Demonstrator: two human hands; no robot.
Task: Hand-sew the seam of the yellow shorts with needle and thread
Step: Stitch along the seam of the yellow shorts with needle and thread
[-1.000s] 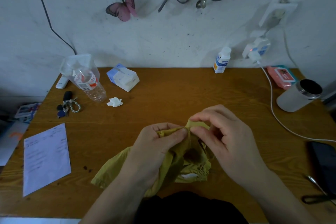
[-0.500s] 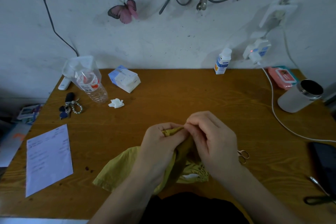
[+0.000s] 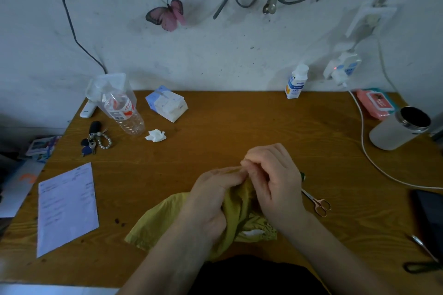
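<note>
mostly bare wooden table (image 3: 239, 122) against scuffed white wall (image 3: 215, 55); left hand (image 3: 213, 196), right hand (image 3: 275, 182) grip closed on yellow shorts (image 3: 237, 203).

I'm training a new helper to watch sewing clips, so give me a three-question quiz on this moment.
1. True or false: the small scissors lie on the table to the right of the right hand.
2. What do both hands grip? A) the sheet of paper B) the yellow shorts C) the plastic bottle
3. Fill in: the left hand meets the right hand's fingertips at the ____ of the bunched cloth.

Key: 1 true; 2 B; 3 top. The needle itself is too small to see.
</note>
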